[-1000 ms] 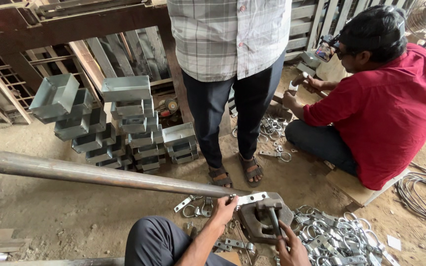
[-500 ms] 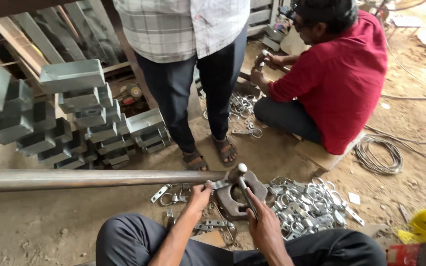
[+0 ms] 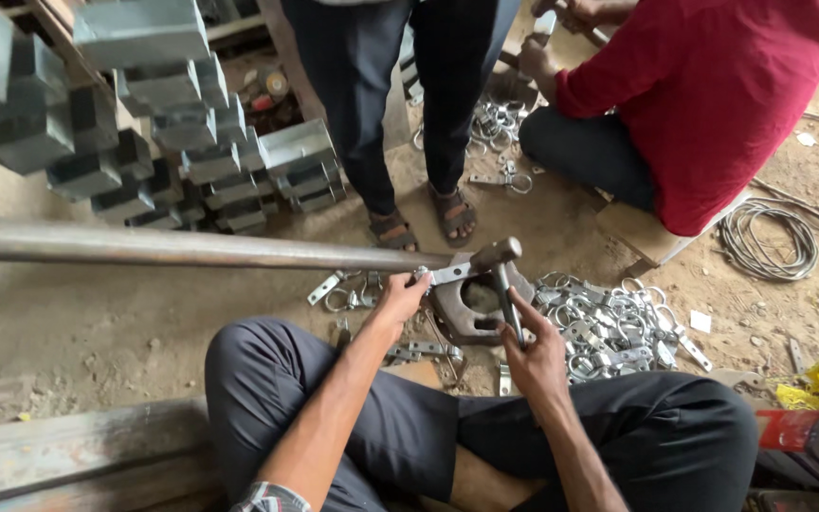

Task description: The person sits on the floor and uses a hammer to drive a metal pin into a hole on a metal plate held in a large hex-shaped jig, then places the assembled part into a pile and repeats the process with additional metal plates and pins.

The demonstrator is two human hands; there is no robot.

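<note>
My right hand [image 3: 530,353] grips the handle of a hammer [image 3: 500,270], whose head hangs over a heavy rusty metal block [image 3: 471,301] on the ground. My left hand [image 3: 402,296] pinches a flat silvery clamp piece [image 3: 445,274] and holds it on the block's top edge, under the hammer head. I sit cross-legged in dark trousers, knees to either side of the block.
A long steel pipe [image 3: 172,246] runs from the left to the block. A pile of silvery clamps [image 3: 609,327] lies right of it. Stacked grey metal boxes [image 3: 144,123] stand at the back left. One person stands ahead in sandals [image 3: 424,220]; another in red [image 3: 703,104] crouches at the right. A wire coil [image 3: 770,242] lies far right.
The view has tipped down and closer to my hands. The hammer has stayed over the block while my left hand keeps the clamp piece on it.
</note>
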